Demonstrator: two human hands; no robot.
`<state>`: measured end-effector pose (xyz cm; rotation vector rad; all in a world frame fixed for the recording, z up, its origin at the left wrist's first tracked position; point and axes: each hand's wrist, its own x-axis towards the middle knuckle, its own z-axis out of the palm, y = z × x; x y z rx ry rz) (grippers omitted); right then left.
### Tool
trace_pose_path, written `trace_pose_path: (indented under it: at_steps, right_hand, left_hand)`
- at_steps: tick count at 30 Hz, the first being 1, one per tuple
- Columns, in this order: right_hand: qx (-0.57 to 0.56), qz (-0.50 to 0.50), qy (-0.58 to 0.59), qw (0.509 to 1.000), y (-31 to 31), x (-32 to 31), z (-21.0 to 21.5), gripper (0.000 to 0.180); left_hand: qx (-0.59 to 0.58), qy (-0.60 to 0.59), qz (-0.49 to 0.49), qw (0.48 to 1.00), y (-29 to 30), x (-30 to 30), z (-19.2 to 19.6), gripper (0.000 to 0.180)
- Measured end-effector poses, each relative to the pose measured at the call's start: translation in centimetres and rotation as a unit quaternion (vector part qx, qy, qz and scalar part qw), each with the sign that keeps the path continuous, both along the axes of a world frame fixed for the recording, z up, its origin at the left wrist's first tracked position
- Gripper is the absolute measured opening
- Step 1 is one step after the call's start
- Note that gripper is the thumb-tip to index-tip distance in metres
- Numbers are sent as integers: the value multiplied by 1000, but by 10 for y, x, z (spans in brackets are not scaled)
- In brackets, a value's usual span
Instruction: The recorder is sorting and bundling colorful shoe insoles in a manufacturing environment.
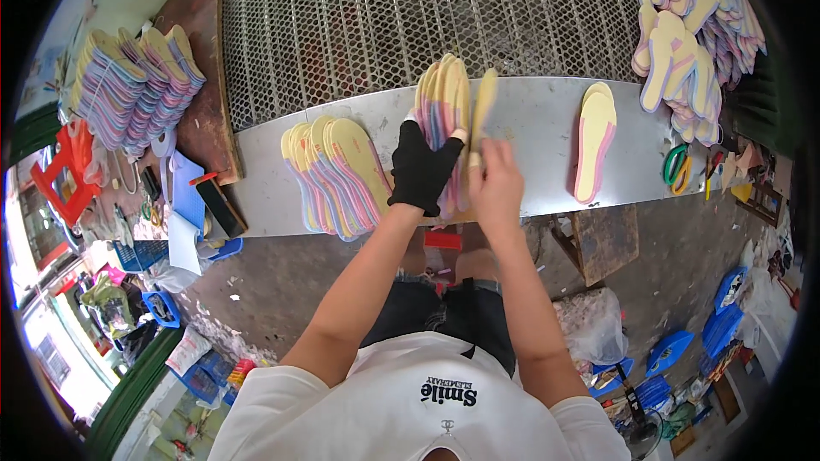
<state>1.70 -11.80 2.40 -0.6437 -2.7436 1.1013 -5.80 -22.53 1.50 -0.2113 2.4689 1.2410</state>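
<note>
My left hand (423, 167), in a black fingerless glove, is wrapped round a fanned stack of shoe insoles (442, 90) standing on the metal worktop. They have cream tops and pink, purple and blue edges. My bare right hand (496, 186) pinches a single insole (485, 101) by its lower end. That insole is turned on edge just right of the stack and slightly blurred. Left of my gloved hand, a slanted row of insoles (342, 172) overlaps on the worktop. A small pile of insoles (595, 141) lies flat farther right.
A wire mesh conveyor belt (427, 8) runs beyond the metal worktop (534, 132). Tied bundles of insoles (137, 90) stand at far left; a large heap (683, 51) is at far right. Scissors with green and orange handles (676, 169) lie at the right end. A wooden stool (605, 243) stands below.
</note>
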Motion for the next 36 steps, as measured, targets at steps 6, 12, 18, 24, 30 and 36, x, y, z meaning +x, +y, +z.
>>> trace_pose_path:
  at_steps: [6,12,18,24,30,36]
  right_hand:
    - [-133,45,-2,990,24,14,0,29]
    - [154,-286,59,944,143,52,-31,44]
    - [-16,-196,-219,956,172,22,-27,48]
    - [49,-16,-154,987,52,-2,8,60]
    - [35,32,-112,993,18,-15,26,89]
    - [77,-47,-148,985,35,-18,15,79]
  left_hand:
    - [-9,58,-33,998,9,6,-21,83]
    - [-101,13,-62,993,7,3,-12,73]
    - [-39,55,-33,997,8,5,-18,81]
    - [13,70,12,997,18,12,-11,71]
    - [161,-225,-71,958,-10,-9,5,46]
    - [153,-155,-129,967,-12,-1,17,46]
